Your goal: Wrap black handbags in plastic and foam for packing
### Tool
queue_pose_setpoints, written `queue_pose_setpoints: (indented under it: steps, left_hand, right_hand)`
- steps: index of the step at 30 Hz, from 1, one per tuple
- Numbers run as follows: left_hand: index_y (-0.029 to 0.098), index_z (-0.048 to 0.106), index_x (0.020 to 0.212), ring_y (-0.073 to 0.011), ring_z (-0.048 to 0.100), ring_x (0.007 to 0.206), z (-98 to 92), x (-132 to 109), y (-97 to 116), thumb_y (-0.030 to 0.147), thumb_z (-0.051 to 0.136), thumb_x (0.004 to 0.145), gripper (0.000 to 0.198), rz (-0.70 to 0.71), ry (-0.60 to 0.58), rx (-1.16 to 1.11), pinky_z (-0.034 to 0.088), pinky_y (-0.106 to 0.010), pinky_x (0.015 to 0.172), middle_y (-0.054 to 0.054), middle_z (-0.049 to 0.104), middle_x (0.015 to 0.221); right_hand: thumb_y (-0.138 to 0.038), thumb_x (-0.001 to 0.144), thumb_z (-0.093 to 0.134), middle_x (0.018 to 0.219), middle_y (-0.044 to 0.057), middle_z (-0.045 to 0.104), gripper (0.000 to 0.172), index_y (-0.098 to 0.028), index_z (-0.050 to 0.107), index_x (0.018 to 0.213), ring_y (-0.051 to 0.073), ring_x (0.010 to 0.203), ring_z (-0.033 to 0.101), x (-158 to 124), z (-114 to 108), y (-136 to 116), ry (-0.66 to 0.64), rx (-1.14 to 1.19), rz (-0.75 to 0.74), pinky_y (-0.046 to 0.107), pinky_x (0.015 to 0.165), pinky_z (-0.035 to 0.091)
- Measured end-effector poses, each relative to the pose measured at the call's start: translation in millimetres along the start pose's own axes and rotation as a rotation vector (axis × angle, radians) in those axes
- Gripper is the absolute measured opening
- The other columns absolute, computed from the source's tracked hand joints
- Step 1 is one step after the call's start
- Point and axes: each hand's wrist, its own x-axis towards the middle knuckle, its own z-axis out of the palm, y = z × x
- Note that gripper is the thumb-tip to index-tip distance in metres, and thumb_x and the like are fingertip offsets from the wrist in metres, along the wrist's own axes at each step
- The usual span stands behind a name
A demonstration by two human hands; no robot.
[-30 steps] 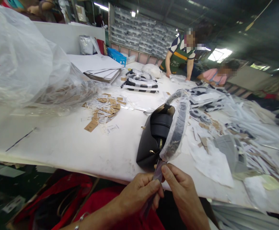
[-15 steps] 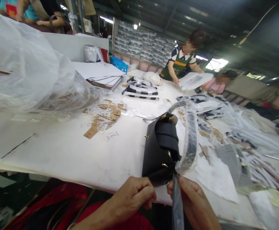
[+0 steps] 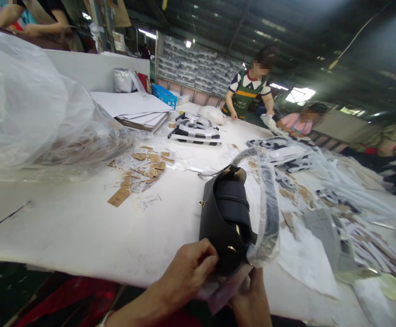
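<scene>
A black handbag [image 3: 215,227] with gold fittings stands on the table near its front edge, its top gaping. Its arched handle [image 3: 268,213] is wrapped in clear plastic and leans to the right. My left hand [image 3: 193,268] is closed at the bag's near lower corner, thumb and forefinger pinched against it. Below the bag, my right hand [image 3: 252,297] is closed around a plastic-wrapped strap [image 3: 223,293], blurred and pinkish, that passes between both hands. The right fingertips are partly hidden behind the strap and bag.
Brown tags [image 3: 143,170] with strings lie left of the bag. A large clear plastic sheet [image 3: 41,109] bulges at far left, near stacked white boards [image 3: 133,106]. Wrapped straps [image 3: 279,152] and paper scraps cover the right. A co-worker [image 3: 249,91] stands across the table; another sits beside.
My left hand has moved up against the bag's corner. My right hand has shifted left, and the strap that hung straight down now slants left between my hands. The co-worker's white sheet has been drawn together.
</scene>
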Motion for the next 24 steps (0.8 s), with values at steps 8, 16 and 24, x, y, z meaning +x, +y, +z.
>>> queue_pose_setpoints:
  steps: [8,16,24]
  left_hand:
    - [0.018,0.053,0.122,-0.0233,0.049,0.125,-30.7,51.7,17.8,0.012,0.049,0.091,0.032,0.581,0.342,0.591,0.04,-0.04,0.106,-0.012,0.057,0.128]
    - [0.018,0.058,0.085,-0.0191,0.061,0.099,-46.0,74.2,26.2,0.02,0.048,0.096,0.015,0.684,0.253,0.929,0.031,-0.045,0.111,-0.003,0.065,0.085]
    - [0.019,0.056,0.082,-0.0153,0.054,0.071,6.4,35.4,35.3,0.024,0.049,0.097,0.017,0.814,0.124,0.853,0.037,-0.037,0.092,0.0,0.062,0.074]
  right_hand:
    - [-0.045,0.07,0.078,0.146,0.014,0.045,0.095,-0.022,0.03,0.148,0.031,0.123,0.054,6.0,13.6,-29.1,0.173,-0.007,-0.095,0.039,0.093,0.052]
    - [-0.047,0.062,0.08,0.124,0.012,0.062,0.081,-0.021,0.05,0.133,0.031,0.103,0.065,45.6,-17.8,-33.5,0.077,-0.173,-0.082,0.045,0.089,0.054]
    - [-0.054,0.074,0.071,0.135,0.019,0.056,0.078,-0.017,0.046,0.137,0.037,0.112,0.063,78.1,-77.2,-43.8,0.487,-0.051,-0.079,0.056,0.094,0.048]
